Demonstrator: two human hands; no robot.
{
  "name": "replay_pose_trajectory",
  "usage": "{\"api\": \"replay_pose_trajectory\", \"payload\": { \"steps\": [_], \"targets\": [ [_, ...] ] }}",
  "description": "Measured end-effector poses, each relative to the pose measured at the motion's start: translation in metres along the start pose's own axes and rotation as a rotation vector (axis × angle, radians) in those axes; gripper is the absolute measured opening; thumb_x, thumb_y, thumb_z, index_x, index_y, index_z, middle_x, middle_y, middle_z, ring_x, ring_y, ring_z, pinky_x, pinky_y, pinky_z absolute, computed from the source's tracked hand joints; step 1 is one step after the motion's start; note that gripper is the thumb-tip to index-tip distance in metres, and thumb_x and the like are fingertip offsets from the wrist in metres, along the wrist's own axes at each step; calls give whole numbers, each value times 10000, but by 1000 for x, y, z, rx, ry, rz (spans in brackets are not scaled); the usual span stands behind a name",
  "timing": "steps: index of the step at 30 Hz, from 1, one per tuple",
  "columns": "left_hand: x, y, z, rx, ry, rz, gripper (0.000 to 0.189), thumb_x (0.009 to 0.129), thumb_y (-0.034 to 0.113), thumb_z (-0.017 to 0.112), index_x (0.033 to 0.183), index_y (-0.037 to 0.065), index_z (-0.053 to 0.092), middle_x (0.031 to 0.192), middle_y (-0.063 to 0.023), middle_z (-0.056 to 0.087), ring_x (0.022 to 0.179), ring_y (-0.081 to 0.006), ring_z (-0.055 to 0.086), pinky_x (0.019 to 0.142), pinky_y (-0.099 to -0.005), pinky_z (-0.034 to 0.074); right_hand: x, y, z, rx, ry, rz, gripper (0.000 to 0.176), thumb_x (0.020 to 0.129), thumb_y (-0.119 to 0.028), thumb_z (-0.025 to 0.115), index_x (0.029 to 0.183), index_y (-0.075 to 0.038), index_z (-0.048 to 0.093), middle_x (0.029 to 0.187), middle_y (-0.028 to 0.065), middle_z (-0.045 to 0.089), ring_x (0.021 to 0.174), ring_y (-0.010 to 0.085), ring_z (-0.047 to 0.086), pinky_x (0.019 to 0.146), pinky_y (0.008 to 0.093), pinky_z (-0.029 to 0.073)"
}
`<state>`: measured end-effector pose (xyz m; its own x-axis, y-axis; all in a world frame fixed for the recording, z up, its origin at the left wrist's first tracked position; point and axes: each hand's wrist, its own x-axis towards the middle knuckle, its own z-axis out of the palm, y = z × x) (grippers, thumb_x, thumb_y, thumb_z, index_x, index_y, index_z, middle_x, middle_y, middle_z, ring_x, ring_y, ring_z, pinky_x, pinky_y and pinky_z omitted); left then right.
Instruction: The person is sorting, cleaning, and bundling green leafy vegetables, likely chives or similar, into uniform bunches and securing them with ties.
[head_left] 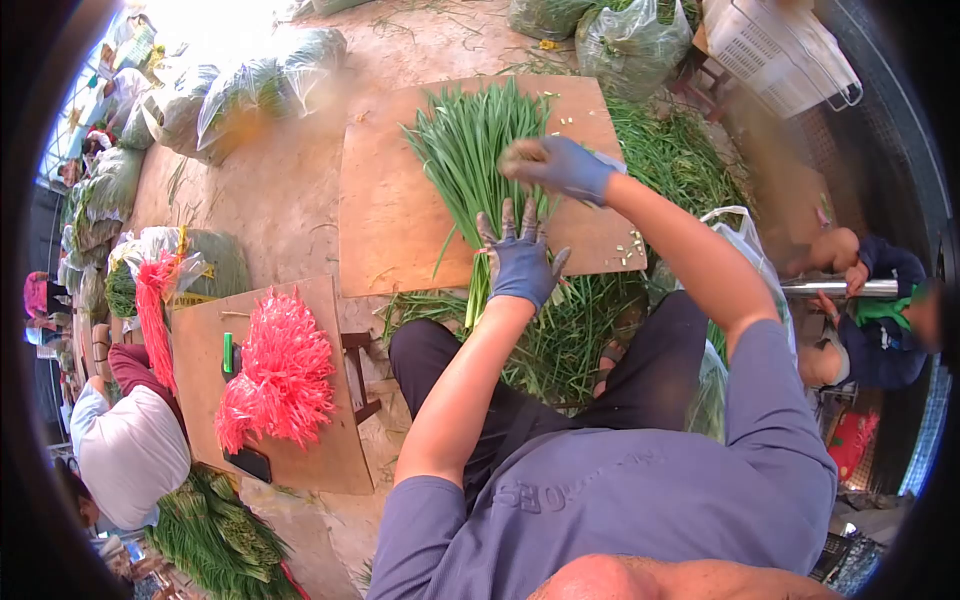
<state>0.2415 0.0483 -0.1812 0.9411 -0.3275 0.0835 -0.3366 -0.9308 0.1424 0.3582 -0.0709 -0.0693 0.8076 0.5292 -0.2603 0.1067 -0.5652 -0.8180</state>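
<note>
A bundle of long green leaves (470, 145) lies on a wooden board (385, 200), its pale stems pointing toward me. My left hand (522, 260), in a blue and grey glove, rests on the lower part of the bundle with its fingers spread. To the right of the leaves, my right hand (560, 168) wears the same kind of glove and is raised beside the bundle. Its fingertips are smeared by motion, so what they hold, if anything, cannot be made out. Small cut pieces (630, 243) are scattered along the board's right side.
Pink ties (285, 370) and a green marker (228, 352) lie on a smaller board (330, 455) at left. Loose greens (680, 155) surround the big board's right and near sides. Stuffed plastic bags (260, 90) stand behind. Other people sit at left (135, 455) and right (880, 315).
</note>
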Motion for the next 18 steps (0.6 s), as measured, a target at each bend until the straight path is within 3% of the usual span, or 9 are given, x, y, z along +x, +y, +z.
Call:
{"api": "replay_pose_trajectory", "payload": {
  "steps": [2,5,9,12,15,18],
  "targets": [
    [1,1,-4,28,-62,-12,678,955,601,387,1458,157,486,1624,-83,250,1507,-375,133,1133,-700,-53,61,30,17,-263,230,-270,305,933,-372,587,1092,-126,671,984,119,720,892,313,694,780,417,537],
    [0,-2,0,11,-34,-12,680,957,598,382,1465,156,476,1623,-81,253,1504,-376,146,1132,-701,-55,99,37,34,-592,247,-73,310,903,-377,590,1092,-146,676,1046,173,698,986,394,653,860,484,513],
    [1,-2,0,2,-24,-14,689,960,600,378,1476,151,460,1620,-85,260,1501,-382,150,1129,-706,-56,110,52,28,-524,320,72,378,872,-402,629,1101,-104,670,1058,185,699,1008,379,659,891,472,510],
    [0,-2,0,5,-11,-14,691,958,600,387,1473,145,463,1614,-84,274,1498,-385,152,1132,-704,-49,109,60,23,-396,292,129,545,841,-449,661,1235,-75,615,1134,222,676,1070,388,644,937,462,497],
    [-1,-3,1,-14,40,-7,689,957,599,398,1465,140,473,1604,-90,294,1494,-386,158,1136,-701,-41,111,66,25,-366,406,108,754,810,-495,691,1392,-57,496,1253,260,619,1148,396,614,991,447,476],
    [-1,-3,1,-23,47,-9,680,955,595,412,1452,138,490,1595,-98,308,1490,-386,165,1139,-699,-34,113,68,19,-337,366,127,909,787,-529,708,1485,-52,374,1342,275,558,1220,396,573,1032,431,452]
  ]
}}
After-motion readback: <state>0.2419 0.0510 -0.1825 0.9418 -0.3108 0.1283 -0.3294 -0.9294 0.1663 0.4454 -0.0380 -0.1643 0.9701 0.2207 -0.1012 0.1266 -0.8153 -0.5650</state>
